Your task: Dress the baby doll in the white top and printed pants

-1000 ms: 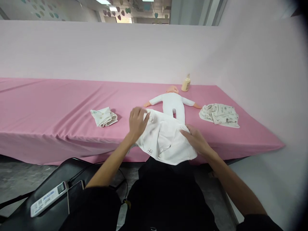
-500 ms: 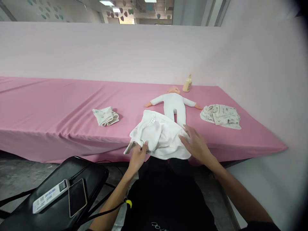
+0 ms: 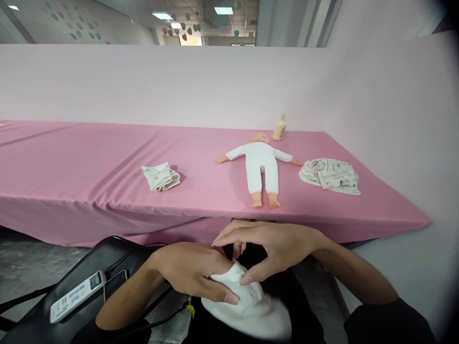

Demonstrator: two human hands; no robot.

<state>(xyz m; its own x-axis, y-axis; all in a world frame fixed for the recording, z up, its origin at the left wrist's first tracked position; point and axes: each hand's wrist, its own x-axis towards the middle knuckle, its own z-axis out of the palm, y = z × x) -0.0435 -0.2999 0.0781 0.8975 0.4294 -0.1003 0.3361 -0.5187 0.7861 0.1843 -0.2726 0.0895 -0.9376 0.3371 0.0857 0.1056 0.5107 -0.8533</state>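
A white piece of baby clothing [image 3: 247,306] is bunched up low over my lap, its lower part blurred by motion. My left hand [image 3: 201,270] is closed on its upper left edge, thumb on top and fingers hidden behind. Arched over the same cloth, my right hand [image 3: 268,248] presses its thumb on the fabric while its bent fingers reach across beside my left hand. Beyond my hands, a baby doll [image 3: 261,165] in a white suit lies on its back with arms spread and feet toward me.
The table carries a pink cloth [image 3: 107,167]. A folded patterned cloth [image 3: 161,177] lies left of the doll, a crumpled patterned garment [image 3: 330,176] right. A pump bottle [image 3: 279,128] stands by the wall. A black chair [image 3: 118,248] at my left holds a white device [image 3: 77,296] and a phone [image 3: 114,284].
The white garment has come off the table edge toward my lap and is now bunched. Both hands moved nearer me and closer together, uncovering the doll's legs and feet.
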